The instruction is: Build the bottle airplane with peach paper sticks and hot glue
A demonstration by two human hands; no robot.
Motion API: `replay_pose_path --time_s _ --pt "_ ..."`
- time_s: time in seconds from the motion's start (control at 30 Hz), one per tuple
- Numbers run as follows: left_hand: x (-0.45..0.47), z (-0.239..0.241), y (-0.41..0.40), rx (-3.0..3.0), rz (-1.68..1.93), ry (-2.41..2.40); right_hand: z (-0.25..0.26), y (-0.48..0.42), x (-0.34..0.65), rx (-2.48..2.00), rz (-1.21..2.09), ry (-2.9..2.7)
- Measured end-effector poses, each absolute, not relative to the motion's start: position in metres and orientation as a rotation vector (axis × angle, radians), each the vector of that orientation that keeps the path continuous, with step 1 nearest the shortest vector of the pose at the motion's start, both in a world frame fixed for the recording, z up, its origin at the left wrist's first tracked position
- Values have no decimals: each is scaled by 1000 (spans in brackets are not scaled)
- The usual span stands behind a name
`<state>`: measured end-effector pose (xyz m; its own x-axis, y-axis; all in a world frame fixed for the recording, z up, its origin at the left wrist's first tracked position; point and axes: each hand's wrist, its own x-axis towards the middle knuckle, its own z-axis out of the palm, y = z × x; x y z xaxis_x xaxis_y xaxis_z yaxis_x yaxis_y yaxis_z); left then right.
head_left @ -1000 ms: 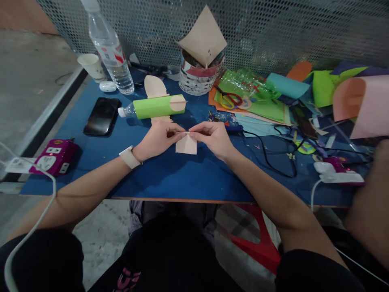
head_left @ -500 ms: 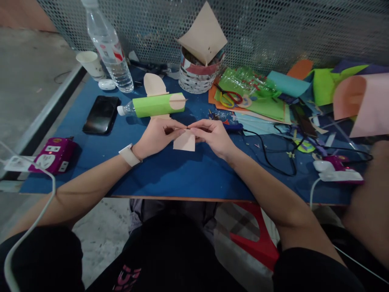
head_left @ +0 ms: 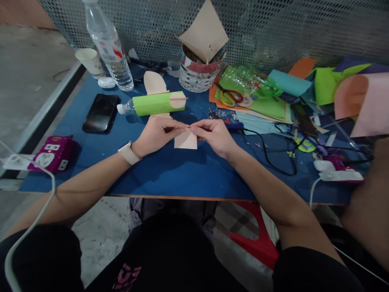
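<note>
A small pale peach piece of paper is pinched along its far edge by both of my hands. My left hand, with a white band at the wrist, grips it between thumb and fingers. My right hand pinches the same edge, its fingertips touching or nearly touching the left ones. Just beyond lies a plastic bottle wrapped in green paper, on its side with the cap to the left. Peach paper shapes stick out from it, and one is partly hidden behind my left hand.
On the blue table are a phone, water bottle, paper cup and purple power adapter. Behind stands a woven basket. Scissors, coloured paper, a green bottle and a black cable lie right.
The peach paper has shifted very slightly right and its face hangs a little straighter. Both hands keep their pinch at nearly the same spot.
</note>
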<state>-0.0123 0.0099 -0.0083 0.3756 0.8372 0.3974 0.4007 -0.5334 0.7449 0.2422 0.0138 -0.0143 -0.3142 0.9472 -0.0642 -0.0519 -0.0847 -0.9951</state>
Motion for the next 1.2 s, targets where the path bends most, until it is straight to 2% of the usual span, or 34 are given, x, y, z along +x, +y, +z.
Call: replay_pose_path --time_s 0.53,1.2 --pt "-8 -10 13 1800 1071 989 -13 12 241 -1037 1373 -1467" --pt "-8 -2 10 1907 961 1018 -14 10 241 -1007 1272 -1606"
